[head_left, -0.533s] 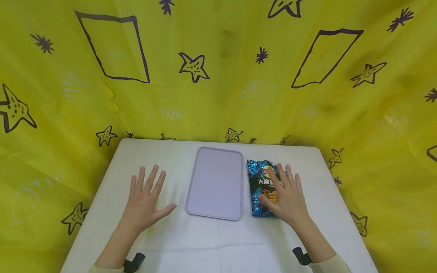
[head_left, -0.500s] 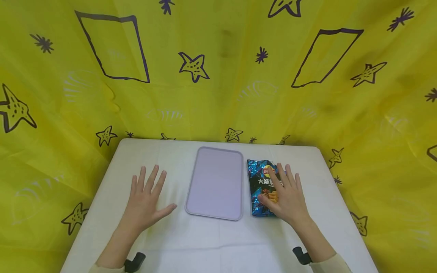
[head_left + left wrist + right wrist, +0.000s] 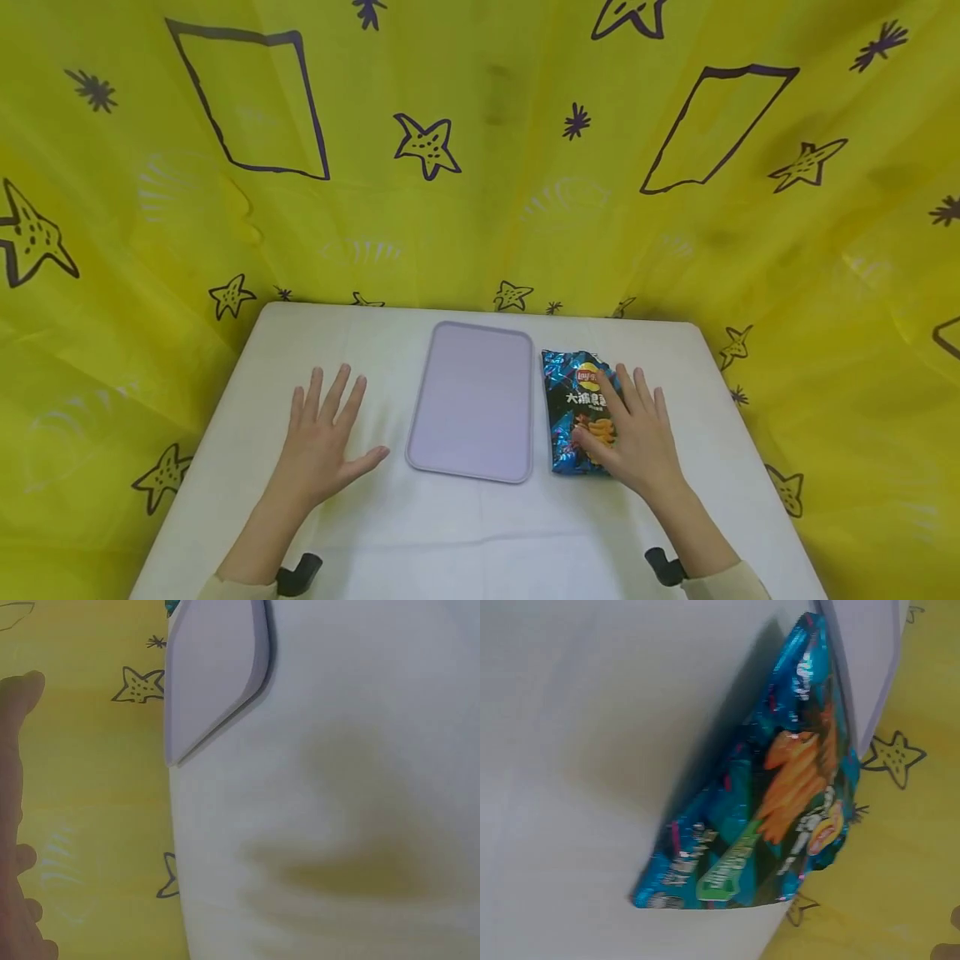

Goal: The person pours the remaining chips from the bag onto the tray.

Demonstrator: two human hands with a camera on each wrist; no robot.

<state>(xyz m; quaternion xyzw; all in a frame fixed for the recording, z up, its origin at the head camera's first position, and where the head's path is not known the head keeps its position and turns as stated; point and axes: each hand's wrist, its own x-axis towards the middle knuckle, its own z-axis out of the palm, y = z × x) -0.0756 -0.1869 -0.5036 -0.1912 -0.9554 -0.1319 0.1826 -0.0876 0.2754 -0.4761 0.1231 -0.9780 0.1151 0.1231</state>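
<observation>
A blue and black bag of Lay's chips lies flat on the white table, its logo towards the far edge. My right hand hovers over its right side with the fingers spread, covering part of the print. In the right wrist view the whole chip bag shows, with only fingertips at the frame's edge. To the bag's left lies a light purple tray with a low rim. Left of that tray, my left hand is held over the table, fingers straight and thumb out, holding nothing.
The white-covered table has its far edge against a yellow curtain printed with stars and frames. The curtain also hangs along both sides. A black wrist mount sits on the left wrist, and another on the right.
My right hand has shifted slightly right, uncovering a bit more of the chip bag's print. The left hand, tray and bag stay nearly where they were.
</observation>
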